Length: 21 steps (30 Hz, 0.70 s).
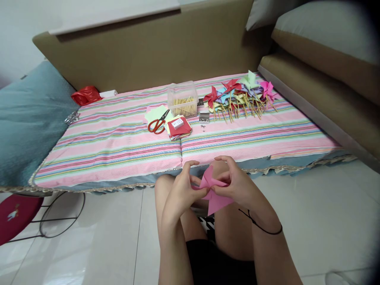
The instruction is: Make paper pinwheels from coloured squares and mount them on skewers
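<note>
Above my lap, a pink paper pinwheel (218,202) is pinched between both hands, its points folded in toward the middle. My left hand (187,186) grips its left side with thumb and finger near the centre. From the other side, my right hand (234,180) presses a thumb close to the same spot. Any pin or stick at the centre is hidden by the thumbs. Beyond my hands, a small open box of pins (204,117) lies on the striped cloth, with a few loose pins (203,127) in front of it.
A clear plastic box of wooden sticks (183,105) stands near the back. Left of it are red-handled scissors (157,123) and stacked coloured paper (179,128). Finished pinwheels on sticks (237,97) are heaped at the right. A red plastic bag (86,95) lies far left.
</note>
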Available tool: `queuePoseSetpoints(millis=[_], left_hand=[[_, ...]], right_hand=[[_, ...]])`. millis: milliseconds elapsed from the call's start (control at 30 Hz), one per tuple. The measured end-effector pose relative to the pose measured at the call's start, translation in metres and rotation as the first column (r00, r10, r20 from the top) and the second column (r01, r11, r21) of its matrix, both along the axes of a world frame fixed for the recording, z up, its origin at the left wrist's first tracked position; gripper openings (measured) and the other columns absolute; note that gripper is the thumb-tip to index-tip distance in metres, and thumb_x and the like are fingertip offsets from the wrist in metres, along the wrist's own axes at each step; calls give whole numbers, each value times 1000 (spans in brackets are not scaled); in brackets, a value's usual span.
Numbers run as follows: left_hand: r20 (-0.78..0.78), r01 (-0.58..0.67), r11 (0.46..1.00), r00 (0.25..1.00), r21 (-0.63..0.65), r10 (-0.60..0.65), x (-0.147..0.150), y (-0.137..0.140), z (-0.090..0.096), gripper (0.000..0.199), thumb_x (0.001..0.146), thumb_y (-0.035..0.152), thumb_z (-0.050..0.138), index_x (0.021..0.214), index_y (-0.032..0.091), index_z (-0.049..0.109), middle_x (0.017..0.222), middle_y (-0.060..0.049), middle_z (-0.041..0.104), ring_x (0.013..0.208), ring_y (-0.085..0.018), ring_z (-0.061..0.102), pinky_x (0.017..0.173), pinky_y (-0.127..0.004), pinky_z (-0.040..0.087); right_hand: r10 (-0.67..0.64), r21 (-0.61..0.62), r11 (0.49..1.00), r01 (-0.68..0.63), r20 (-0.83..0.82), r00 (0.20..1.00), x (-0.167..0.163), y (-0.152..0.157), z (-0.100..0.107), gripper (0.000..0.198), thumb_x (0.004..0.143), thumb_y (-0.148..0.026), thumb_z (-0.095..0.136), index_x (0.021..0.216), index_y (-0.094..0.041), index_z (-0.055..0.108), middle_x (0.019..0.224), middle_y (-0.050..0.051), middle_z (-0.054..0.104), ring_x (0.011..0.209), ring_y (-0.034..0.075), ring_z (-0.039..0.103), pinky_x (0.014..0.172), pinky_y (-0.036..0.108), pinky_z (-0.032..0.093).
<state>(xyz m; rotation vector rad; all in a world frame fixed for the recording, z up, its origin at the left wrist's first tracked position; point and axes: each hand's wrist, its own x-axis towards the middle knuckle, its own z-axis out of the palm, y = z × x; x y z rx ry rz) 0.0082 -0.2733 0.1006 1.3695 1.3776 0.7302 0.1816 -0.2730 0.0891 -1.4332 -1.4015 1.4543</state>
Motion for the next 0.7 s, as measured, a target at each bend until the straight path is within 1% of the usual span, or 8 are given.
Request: queuePoseSetpoints(millis=[100,200,300,367,433,500,600,700], left_hand=[[40,-23,999,999,-37,24,1,0,-1,52,61,11,71,107,24,51,62,6,69,55,-12,59,53,-19,39],[178,-59,994,981,-92,75,2,2,-3,47,62,12,72,101,23,48,61,7,68,53,-10,58,52,-18,40],[379,-135,981,908,-140,179,4,4,-6,49,63,15,75,101,23,44,61,6,69,53,-11,60,55,-20,44],[461,-229,961,843,-156,276,6,7,-7,51,62,17,78,98,22,43,60,5,70,52,-12,62,56,-21,46],[506,-318,935,787,-156,352,9,8,-8,52,60,19,81,96,22,43,60,4,70,51,-11,62,58,-22,48],[531,-371,916,751,-153,393,12,9,-8,54,58,20,83,95,22,43,60,4,71,51,-12,63,58,-22,49],[534,-379,912,744,-157,401,16,8,-9,57,57,21,84,95,23,42,62,3,72,51,-13,65,58,-24,50],[529,-352,923,760,-155,378,18,7,-10,58,59,22,83,98,23,41,62,3,72,52,-15,66,58,-25,50]], right_hand=[[-1,-3,1000,1,-21,1000,1,0,-1,68,68,-16,69,128,-24,37,56,-8,61,59,15,55,56,24,39],[-35,-21,999,33,-111,993,4,1,-2,72,70,-25,75,131,-26,37,68,-4,68,66,17,62,62,27,46],[-153,-26,988,152,-292,944,7,3,-1,80,69,-37,80,135,-28,35,88,2,73,81,20,68,72,32,52],[-238,-22,968,249,-378,894,7,5,0,81,69,-41,80,135,-29,35,94,3,73,85,21,68,76,34,53],[-277,-21,956,294,-411,869,5,7,0,79,69,-43,79,134,-28,36,91,2,74,86,21,69,79,35,53],[-268,-19,958,286,-418,868,0,7,-1,80,67,-42,80,133,-28,37,86,1,73,84,22,69,80,36,54],[-266,-9,958,285,-394,880,-10,7,-4,83,63,-40,83,132,-28,38,79,-2,70,77,21,68,73,35,55],[-327,5,936,351,-351,877,-17,6,-3,80,63,-36,82,130,-28,40,71,-4,64,65,20,64,62,33,54]])
